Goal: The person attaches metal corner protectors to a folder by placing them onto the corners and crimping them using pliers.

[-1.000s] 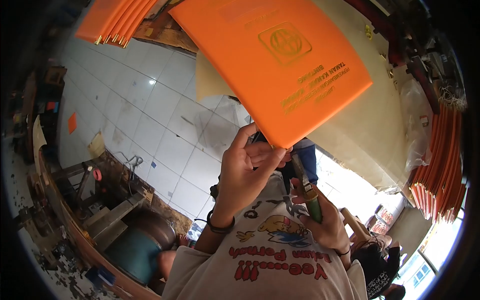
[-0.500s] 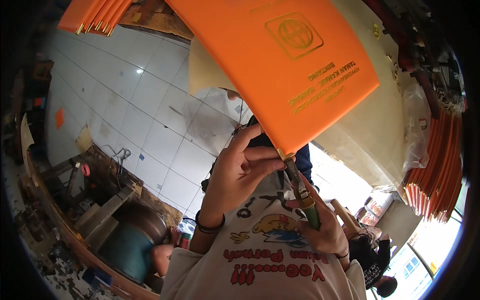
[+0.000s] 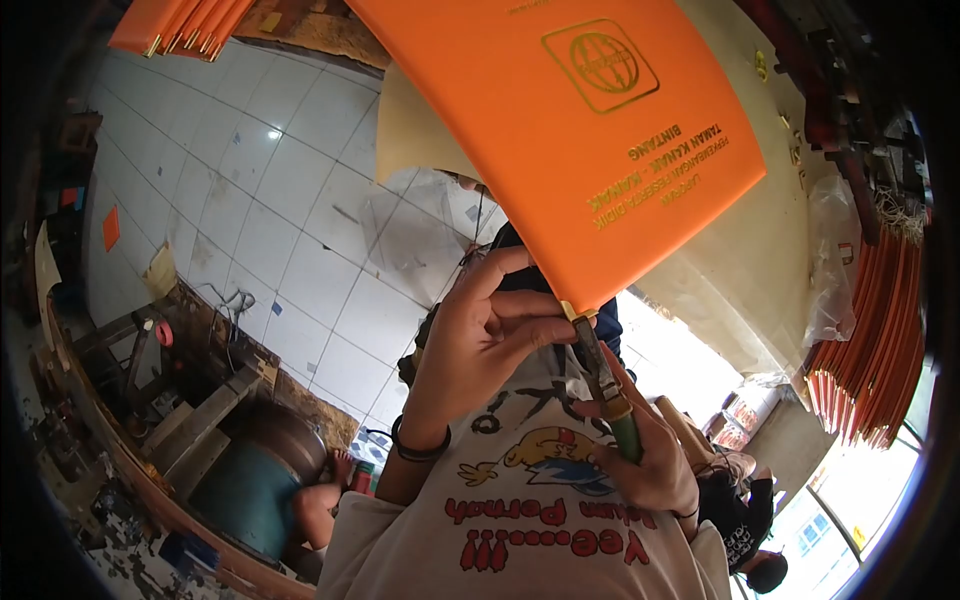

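Note:
An orange folder cover (image 3: 620, 190) with gold lettering and a globe emblem extends up from my hands. My left hand (image 3: 490, 330) pinches its lower corner between thumb and fingers. A small gold metal corner piece (image 3: 575, 309) sits on that corner. My right hand (image 3: 655, 465) is closed around pliers (image 3: 607, 390) with green handles. The jaws of the pliers touch the metal corner piece; whether they clamp it I cannot tell.
Stacked orange covers with gold corners (image 3: 185, 30) lie at the upper left. A larger stack (image 3: 870, 340) stands on the right beside a clear plastic bag (image 3: 832, 260). Small gold pieces (image 3: 785, 120) are scattered on the work surface. Another person (image 3: 735, 510) is at lower right.
The cover and its gold corner have shifted slightly right and down in view, with the pliers following. Both hands keep their hold.

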Demonstrator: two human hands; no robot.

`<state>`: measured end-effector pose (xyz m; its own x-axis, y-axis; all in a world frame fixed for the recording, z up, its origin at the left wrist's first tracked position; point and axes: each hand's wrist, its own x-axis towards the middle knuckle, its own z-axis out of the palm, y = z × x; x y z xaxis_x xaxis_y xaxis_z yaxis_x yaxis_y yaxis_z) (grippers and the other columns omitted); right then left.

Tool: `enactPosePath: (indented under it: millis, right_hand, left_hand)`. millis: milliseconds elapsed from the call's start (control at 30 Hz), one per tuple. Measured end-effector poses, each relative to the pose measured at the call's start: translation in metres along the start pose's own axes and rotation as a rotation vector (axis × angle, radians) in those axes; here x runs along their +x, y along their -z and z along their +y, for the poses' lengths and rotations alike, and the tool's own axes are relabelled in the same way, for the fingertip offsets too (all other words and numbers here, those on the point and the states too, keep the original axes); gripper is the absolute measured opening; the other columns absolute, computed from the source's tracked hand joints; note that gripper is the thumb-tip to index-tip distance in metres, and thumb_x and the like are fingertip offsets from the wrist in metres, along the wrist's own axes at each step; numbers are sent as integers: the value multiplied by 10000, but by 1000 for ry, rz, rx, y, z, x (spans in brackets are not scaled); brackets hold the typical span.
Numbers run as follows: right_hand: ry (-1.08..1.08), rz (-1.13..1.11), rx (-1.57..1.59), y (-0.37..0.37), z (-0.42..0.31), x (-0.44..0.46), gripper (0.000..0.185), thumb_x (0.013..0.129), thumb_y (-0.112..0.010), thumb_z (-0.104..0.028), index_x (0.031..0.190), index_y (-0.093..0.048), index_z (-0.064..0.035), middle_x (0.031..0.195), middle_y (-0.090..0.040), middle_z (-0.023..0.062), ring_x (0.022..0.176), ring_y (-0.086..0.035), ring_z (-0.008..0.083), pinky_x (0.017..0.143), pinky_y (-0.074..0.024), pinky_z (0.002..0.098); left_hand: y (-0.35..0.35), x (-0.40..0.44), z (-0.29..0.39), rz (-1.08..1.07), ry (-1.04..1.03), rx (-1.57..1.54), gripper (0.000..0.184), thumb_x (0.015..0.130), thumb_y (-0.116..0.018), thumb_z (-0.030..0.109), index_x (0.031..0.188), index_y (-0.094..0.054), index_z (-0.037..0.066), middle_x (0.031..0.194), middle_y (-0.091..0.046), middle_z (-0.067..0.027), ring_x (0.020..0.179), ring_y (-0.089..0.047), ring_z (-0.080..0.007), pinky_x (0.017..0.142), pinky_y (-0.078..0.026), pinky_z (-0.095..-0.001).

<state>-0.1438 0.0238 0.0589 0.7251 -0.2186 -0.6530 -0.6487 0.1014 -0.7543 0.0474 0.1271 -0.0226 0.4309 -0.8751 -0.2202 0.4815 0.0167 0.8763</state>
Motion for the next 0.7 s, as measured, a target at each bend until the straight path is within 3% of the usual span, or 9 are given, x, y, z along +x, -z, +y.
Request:
enactPosePath:
  millis: [233,500,700]
  right_hand:
    - [51,-8,29,-1,7,2,446,769,-547,98,1210,-602,60,1576,-187,246,1408,-349,360,1090,-351,376]
    - [109,55,-125,-1,5,2,457,785,-584,70,1240,-600,27,1585,-155,245,1433,-303,348,1105,-331,377]
    - [106,20,-23,-1,6,2,457,790,-583,67,1243,-604,7,1583,-152,253,1431,-303,358,1106,-327,378]
  left_hand:
    - [0,1,-2,0,-13,-9,433,911,-559,-93,1285,-342,-67,1015,-673,-294,999,-686,-324,865,-591,-385]
    - [-1,0,1,15,37,-47,410,904,-558,-109,1261,-362,-52,1021,-674,-289,1005,-685,-307,868,-589,-359]
    - [1,0,0,0,45,-36,395,908,-536,-124,1251,-361,-40,1035,-673,-283,1013,-684,-300,874,-587,-361]
